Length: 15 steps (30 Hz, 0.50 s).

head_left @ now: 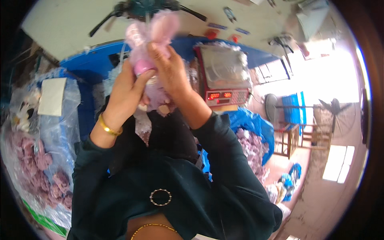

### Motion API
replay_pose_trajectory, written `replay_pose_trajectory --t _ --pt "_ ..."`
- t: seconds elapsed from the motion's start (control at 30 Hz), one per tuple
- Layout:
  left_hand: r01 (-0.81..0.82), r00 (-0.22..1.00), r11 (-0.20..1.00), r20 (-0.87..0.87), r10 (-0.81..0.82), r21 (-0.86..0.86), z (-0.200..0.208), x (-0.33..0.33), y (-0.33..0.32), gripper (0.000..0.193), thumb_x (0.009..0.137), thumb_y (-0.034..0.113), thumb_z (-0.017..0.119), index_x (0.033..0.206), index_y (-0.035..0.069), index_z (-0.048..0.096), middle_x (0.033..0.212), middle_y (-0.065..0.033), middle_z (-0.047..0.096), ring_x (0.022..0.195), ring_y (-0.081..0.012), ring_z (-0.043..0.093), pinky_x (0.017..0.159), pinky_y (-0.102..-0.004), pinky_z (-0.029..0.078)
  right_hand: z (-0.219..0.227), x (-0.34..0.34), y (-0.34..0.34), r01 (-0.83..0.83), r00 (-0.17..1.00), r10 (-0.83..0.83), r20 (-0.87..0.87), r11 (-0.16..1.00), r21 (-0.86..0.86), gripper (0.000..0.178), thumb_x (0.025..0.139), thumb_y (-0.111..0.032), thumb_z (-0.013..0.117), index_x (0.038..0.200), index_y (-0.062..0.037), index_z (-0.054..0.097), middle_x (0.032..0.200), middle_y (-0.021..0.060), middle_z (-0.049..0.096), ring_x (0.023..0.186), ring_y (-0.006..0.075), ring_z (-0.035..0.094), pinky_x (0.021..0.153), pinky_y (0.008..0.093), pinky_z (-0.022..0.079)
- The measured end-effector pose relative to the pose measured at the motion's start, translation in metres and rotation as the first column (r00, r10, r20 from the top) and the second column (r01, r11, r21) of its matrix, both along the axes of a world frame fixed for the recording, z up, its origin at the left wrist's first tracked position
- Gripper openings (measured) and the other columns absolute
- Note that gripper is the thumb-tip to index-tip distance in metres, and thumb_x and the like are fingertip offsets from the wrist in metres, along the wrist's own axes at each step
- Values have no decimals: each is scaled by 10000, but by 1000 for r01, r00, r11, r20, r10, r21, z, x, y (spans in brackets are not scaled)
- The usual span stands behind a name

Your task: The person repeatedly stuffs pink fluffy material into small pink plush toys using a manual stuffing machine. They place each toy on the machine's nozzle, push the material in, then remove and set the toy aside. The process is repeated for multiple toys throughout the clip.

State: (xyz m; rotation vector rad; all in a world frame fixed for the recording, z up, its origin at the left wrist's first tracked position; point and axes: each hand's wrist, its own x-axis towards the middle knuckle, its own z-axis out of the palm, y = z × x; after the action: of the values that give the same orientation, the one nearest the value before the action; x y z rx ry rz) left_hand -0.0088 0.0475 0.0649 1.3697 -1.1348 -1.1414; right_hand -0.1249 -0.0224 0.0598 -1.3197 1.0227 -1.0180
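In front of my body I hold a pale pink-purple plush toy [159, 97] with two long upright ears, like a rabbit's. My left hand [125, 93], with a gold bangle at the wrist, is closed around its left side, thumb pressed in beside a glossy pink part [144, 66]. From the other side my right hand [172, 72] grips it just below the ears, its fingers on the plush. The ears are blurred, and both hands cover much of the middle. Small cream-coloured parts show at the toy's lower end, above my dark lap.
Beyond the toy, a dark machine with black handles [140, 9] stands on a pale worktable [72, 24]. A red-framed weighing scale [226, 72] is at the right. Plush pieces fill a clear bag [60, 128] at left and a blue bag [256, 124] at right. Fans stand farther right.
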Motion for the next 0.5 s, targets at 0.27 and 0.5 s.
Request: replay_pose_trajectory --t 0.27,0.5 --pt "308 886 951 -374 -272 36 -37 -3 40 467 989 293 447 1325 -23 378 1083 -150 573 782 -201 639 629 -289 525 -15 -92 5 -350 930 354 -104 935 49 798 594 -247 885 1230 35 496 1126 120 616 1027 190 580 873 321 475" --pt "268 941 955 -247 -232 126 -70 20 52 341 984 265 467 1208 11 503 1117 -129 611 797 -146 628 679 -262 509 -95 -280 -127 212 837 -95 -539 965 158 749 718 -452 766 1262 1 520 1114 133 626 979 209 609 798 338 508"
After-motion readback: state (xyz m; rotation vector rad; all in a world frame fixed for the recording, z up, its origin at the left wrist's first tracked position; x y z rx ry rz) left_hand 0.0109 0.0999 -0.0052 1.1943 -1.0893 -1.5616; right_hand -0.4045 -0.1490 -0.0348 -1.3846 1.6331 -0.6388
